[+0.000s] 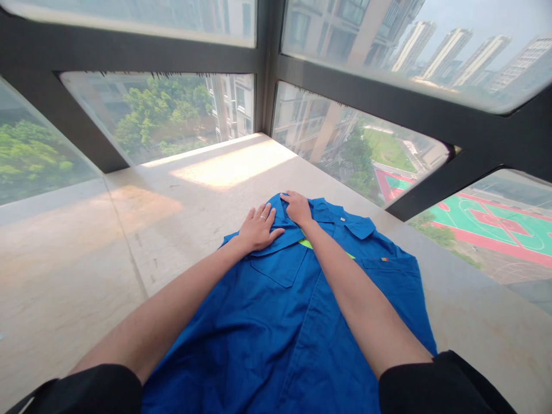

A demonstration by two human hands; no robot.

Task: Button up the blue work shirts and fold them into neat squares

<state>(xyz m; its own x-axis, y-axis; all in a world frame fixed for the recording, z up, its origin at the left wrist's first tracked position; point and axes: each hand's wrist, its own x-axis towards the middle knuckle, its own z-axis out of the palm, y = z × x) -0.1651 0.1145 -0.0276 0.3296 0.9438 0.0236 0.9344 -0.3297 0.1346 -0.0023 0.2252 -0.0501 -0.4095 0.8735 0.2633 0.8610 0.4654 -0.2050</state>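
Note:
A blue work jacket (259,322) lies front up on a pale stone ledge, its collar (360,226) toward the window corner. It has chest pockets, a small coloured tag and a strip of yellow-green (305,244) across the chest, partly covered by my right forearm. My left hand (257,229), a ring on one finger, rests flat with spread fingers on folded cloth near the jacket's left shoulder. Just right of it, my right hand (297,208) has its fingers curled onto the fabric at the upper edge. The jacket's lower end runs out of view.
The stone ledge (77,253) spreads around the jacket, with a seam at left and a sunlit patch near the corner. Dark window frames (267,75) and glass meet behind it. Trees, buildings and a sports court show outside.

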